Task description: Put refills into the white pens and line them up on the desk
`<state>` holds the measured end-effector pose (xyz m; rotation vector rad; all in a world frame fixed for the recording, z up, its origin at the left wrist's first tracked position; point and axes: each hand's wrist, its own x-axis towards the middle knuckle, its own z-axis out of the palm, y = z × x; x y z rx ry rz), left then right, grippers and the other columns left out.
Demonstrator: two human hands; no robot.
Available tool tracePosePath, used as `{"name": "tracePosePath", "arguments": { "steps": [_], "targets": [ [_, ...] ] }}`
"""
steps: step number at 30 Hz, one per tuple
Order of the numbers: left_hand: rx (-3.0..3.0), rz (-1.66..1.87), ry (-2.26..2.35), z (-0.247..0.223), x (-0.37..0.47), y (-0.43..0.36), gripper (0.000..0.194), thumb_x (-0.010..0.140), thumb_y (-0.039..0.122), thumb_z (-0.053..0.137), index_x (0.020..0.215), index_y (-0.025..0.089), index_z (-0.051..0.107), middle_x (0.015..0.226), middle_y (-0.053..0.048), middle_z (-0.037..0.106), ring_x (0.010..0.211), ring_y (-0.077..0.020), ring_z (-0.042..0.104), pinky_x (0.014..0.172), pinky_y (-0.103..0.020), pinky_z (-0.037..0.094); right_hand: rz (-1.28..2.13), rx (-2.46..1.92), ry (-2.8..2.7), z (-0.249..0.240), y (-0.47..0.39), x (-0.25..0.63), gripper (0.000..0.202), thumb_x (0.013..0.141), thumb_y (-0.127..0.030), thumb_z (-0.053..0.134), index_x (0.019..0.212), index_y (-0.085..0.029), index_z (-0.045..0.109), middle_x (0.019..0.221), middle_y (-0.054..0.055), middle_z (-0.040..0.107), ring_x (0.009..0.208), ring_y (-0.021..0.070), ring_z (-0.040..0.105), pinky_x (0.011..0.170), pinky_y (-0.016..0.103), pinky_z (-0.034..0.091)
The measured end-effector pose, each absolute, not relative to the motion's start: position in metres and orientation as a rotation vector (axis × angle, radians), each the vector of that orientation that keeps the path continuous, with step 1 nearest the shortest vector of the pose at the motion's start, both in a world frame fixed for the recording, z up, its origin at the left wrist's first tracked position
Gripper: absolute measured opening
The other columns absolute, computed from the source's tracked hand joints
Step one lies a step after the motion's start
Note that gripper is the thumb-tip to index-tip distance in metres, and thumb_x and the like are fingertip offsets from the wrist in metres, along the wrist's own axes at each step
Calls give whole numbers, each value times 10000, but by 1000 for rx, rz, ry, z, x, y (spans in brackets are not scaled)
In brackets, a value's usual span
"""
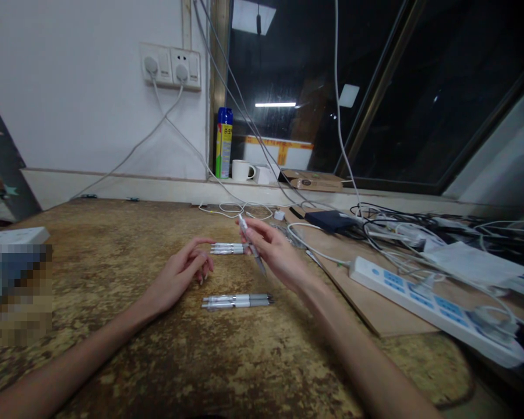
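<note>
My right hand [271, 247] is closed around a white and grey pen [256, 254], which it holds tilted above the table. Beyond and partly behind that hand lies a row of similar pens [227, 249], side by side; their right ends are hidden. My left hand [186, 273] rests near the left ends of this row, its index finger stretched toward them and the other fingers loosely bent, with nothing in it. I cannot tell whether the fingertip touches the pens. Closer to me, a second group of pens [238, 301] lies parallel on the worn wooden table [227, 366].
A white power strip [402, 291] and a brown board [344, 279] lie on the right, amid tangled cables and a dark box [330, 221]. A mug [241, 170] and a spray can [224, 142] stand on the sill. A white object [15, 237] sits at the left edge.
</note>
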<state>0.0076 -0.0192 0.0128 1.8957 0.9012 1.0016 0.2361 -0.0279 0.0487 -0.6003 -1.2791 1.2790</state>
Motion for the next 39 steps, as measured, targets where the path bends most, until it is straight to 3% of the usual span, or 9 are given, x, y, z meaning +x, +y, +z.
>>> {"name": "tracePosePath", "arguments": {
  "steps": [4, 6, 10, 13, 22, 39],
  "targets": [
    [1860, 1051, 850, 16, 9, -22, 474, 993, 425, 528, 1422, 246, 436, 1008, -50, 664, 802, -176, 615, 720, -294, 512, 1137, -704, -1588, 33, -24, 235, 133, 909, -282, 682, 1029, -226, 682, 854, 13, 675, 748, 139, 584, 578, 216, 426],
    [1909, 1070, 861, 18, 10, -24, 481, 959, 415, 598, 1398, 257, 480, 1109, -65, 667, 891, -192, 631, 773, -307, 520, 1100, -743, -1737, 27, -24, 234, 118, 929, -307, 657, 1006, -220, 672, 851, 12, 670, 747, 140, 590, 593, 224, 442],
    [2135, 1036, 877, 20, 9, -21, 238, 947, 397, 624, 1098, 227, 693, 1081, -47, 699, 984, -216, 642, 903, -353, 496, 1060, -850, -1954, 21, -26, 233, 172, 954, -354, 619, 1022, -204, 667, 895, 21, 659, 766, 144, 597, 635, 243, 477],
    [2218, 1029, 904, 17, 5, -16, 203, 952, 381, 620, 995, 220, 736, 1023, -38, 719, 996, -222, 646, 942, -369, 481, 1045, -935, -2014, 20, -27, 237, 233, 977, -403, 573, 1058, -203, 658, 913, 26, 658, 738, 143, 587, 638, 255, 483],
    [2201, 819, 955, 16, -5, -8, 146, 925, 323, 666, 967, 212, 752, 987, -32, 749, 916, -200, 680, 843, -323, 515, 995, -1108, -2142, 15, -33, 284, 284, 949, -434, 602, 1027, -179, 700, 941, 55, 714, 824, 178, 629, 739, 297, 503],
    [2310, 403, 837, 20, -11, -5, 224, 908, 425, 681, 1002, 251, 786, 1001, -26, 767, 942, -197, 690, 859, -298, 500, 974, -1154, -2254, 5, -41, 293, 213, 928, -324, 628, 1028, -169, 735, 941, 61, 726, 797, 170, 627, 709, 285, 509]
  ]
}}
